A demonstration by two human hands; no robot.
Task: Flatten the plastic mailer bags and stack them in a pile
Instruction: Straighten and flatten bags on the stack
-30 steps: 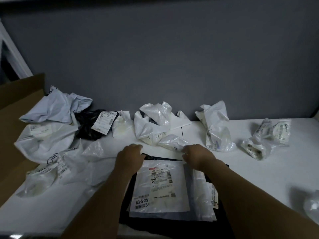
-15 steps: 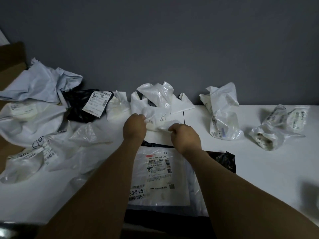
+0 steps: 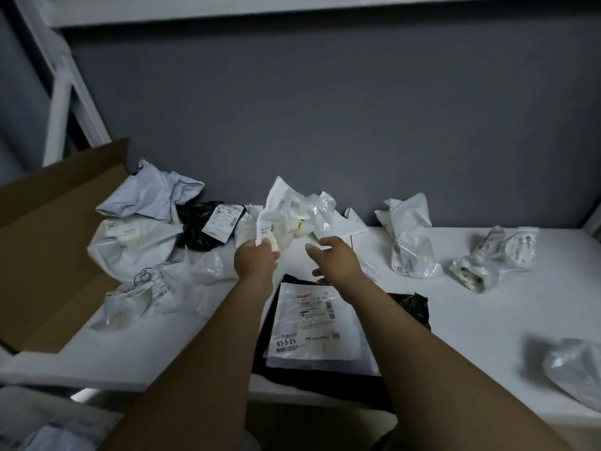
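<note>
The left hand (image 3: 255, 262) pinches the lower edge of a crumpled white mailer bag (image 3: 286, 219), lifted above the bench (image 3: 471, 323) at twelve o'clock. The right hand (image 3: 335, 260) hovers just beside it at one o'clock, fingers spread and gripping nothing. Nearest the person, under both forearms, lies the flat pile (image 3: 313, 327): a labelled clear bag on top of a black one. More crumpled bags (image 3: 136, 249) sit heaped at ten o'clock against a cardboard box (image 3: 48, 242), with two clusters at two o'clock: a white bag (image 3: 409, 242) and clear ones (image 3: 494, 258). One blurred bag (image 3: 572, 369) lies at four o'clock.
</note>
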